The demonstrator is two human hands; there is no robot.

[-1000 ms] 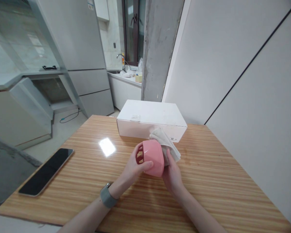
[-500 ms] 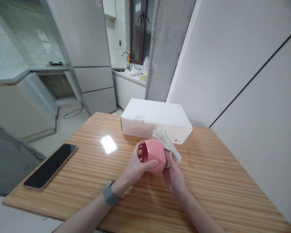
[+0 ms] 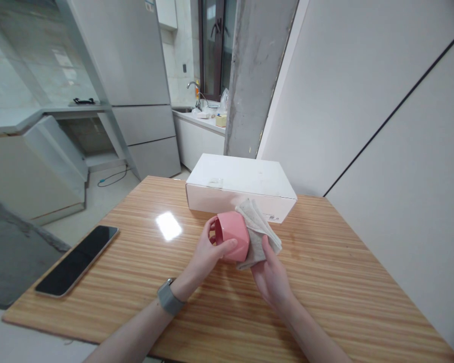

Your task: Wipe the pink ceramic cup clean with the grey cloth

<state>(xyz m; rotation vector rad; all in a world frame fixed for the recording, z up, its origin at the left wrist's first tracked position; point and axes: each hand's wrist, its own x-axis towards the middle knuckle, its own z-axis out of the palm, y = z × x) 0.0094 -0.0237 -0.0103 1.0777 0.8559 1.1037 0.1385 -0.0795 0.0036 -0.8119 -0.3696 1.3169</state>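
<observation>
A pink faceted pot (image 3: 232,229), glossy and cup-like, is tipped on its side above the table with its opening toward the left. My left hand (image 3: 208,249) grips it, thumb on the outer wall and fingers at the rim, some of them inside the opening. My right hand (image 3: 270,272) is closed on a folded pale grey cloth (image 3: 258,229), which lies against the pot's base side. The right thumb presses on the cloth, while the other right fingers are mostly hidden behind it. A grey-banded watch is on my left wrist.
A white cardboard box (image 3: 242,176) stands just behind my hands on the wooden table (image 3: 344,282). A black-screened phone (image 3: 77,259) lies near the table's left edge. A white wall (image 3: 382,166) borders the right side; a fridge (image 3: 136,75) stands beyond.
The pot has shifted slightly left and up in my left hand. More of the cloth shows between the pot and my right hand. The whole view has drifted slightly.
</observation>
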